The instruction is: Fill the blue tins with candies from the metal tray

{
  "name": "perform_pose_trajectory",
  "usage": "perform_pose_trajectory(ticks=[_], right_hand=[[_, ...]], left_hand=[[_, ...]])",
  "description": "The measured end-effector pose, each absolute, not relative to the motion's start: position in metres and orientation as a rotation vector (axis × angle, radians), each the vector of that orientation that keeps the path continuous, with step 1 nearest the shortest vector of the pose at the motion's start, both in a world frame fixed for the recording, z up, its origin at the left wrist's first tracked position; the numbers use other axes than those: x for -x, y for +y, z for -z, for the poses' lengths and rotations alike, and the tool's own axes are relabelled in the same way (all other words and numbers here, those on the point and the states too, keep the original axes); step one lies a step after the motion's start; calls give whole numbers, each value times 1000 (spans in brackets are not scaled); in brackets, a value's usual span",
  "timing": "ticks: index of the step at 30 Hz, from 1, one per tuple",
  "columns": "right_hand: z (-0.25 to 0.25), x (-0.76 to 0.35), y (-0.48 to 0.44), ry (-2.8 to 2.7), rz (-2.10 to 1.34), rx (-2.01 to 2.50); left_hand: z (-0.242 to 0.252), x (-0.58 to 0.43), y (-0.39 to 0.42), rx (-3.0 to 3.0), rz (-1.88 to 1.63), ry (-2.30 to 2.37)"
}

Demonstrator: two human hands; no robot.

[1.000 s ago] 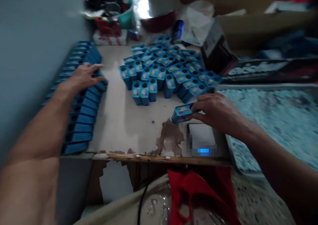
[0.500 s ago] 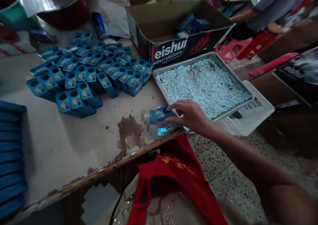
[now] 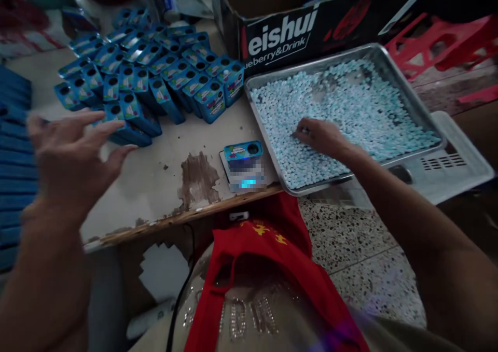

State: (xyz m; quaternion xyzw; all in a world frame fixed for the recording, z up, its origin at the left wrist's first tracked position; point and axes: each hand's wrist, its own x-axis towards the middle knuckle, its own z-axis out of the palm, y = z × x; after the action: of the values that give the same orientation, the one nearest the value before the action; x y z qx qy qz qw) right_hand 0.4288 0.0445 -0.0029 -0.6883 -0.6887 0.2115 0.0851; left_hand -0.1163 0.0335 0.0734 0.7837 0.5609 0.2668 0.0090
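1. Pale blue-white pellets (image 3: 350,118) meet the fingertips of the right hand (image 3: 322,137), over the left half of the metal tray (image 3: 271,147). The fingers are curled close together in a narrow shape; I cannot tell whether any pellets are pinched between them.
2. Spilling looks the likeliest mishap: a loose pinch crossing the tray's left rim could shed pellets. The forearm passes over the front rim, so a dropped elbow might press on it and tip the tray, whose support is mostly hidden.
3. That arm slants in from the lower right, wrist fairly straight, back of the hand upward.
4. Spread wide, with nothing visible in its grasp, the left hand (image 3: 72,160) is over the left part of the counter (image 3: 155,186). Its fingertips overlap the nearest of the clustered boxes (image 3: 140,80) in view; contact is unclear. A careless sideways swing could knock those over.
5. Beside the tray's left rim, near the counter's front right corner, a single blue box (image 3: 243,150) rests on a small device (image 3: 248,183) with a lit display. Its round hole faces up; a bump from the right hand could push it off.
6. Farther out, a blue stack (image 3: 15,173) lines the counter's left edge, and a printed carton (image 3: 288,36) stands behind the tray.
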Motion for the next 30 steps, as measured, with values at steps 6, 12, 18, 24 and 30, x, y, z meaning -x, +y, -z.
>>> perform_pose_trajectory(ticks=[6, 12, 18, 24, 30], right_hand=[[-38, -420, 41, -889, -1475, 1774], [-45, -400, 17, -628, -1310, 1684], [-24, -398, 23, -474, -1383, 1630], [-30, -395, 15, -1264, -1420, 1819], [-91, -370, 33, -2016, -1207, 1794]], left_hand=[[-29, 77, 37, -2643, -739, 1540], [4, 50, 31, -2370, -834, 1367], [8, 20, 18, -2213, -855, 1304], [21, 13, 14, -2174, -921, 1232], [56, 29, 44, -2183, -1019, 1299]])
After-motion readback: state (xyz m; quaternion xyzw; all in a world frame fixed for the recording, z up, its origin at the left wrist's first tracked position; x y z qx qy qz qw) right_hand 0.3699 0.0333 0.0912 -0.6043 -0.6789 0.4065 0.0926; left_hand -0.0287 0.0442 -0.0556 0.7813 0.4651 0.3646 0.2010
